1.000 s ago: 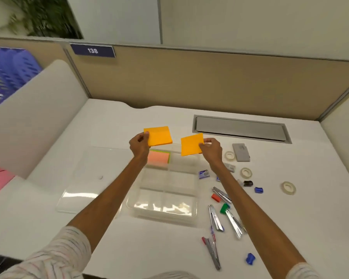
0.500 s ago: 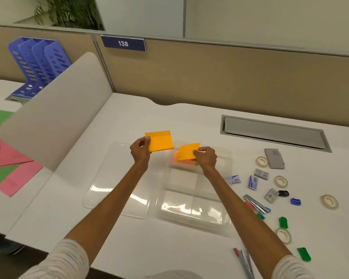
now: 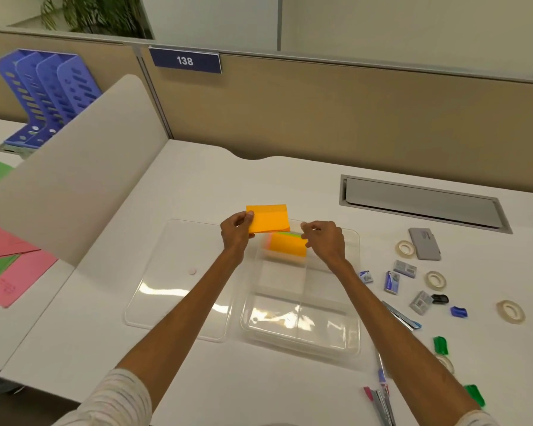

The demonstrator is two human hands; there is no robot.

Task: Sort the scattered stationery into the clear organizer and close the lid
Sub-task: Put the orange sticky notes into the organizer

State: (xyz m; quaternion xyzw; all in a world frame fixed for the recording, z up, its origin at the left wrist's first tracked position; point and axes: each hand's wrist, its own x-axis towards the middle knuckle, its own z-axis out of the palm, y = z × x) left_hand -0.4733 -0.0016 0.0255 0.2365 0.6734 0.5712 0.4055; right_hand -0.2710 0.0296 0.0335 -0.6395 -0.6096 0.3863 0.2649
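Note:
The clear organizer [image 3: 302, 341] sits open on the white desk, its clear lid [image 3: 179, 290] lying flat to its left. My left hand [image 3: 236, 233] pinches an orange sticky-note pad [image 3: 268, 218] just above the organizer's far edge. A second orange pad [image 3: 288, 246] rests in the far-left compartment on top of pink and green pads. My right hand [image 3: 323, 241] pinches its right edge with the fingertips. The other compartments look empty.
Right of the organizer lie tape rolls [image 3: 436, 279], small staple boxes [image 3: 392, 281], blue and green clips [image 3: 440, 345], a grey case [image 3: 424, 243] and pens near the front edge [image 3: 382, 401]. A cable hatch [image 3: 422, 202] is set into the desk. A divider panel [image 3: 74, 179] stands at the left.
My right hand has lowered its orange pad into the far-left compartment. My left hand has carried its pad right, closer to the organizer. The camera has turned left.

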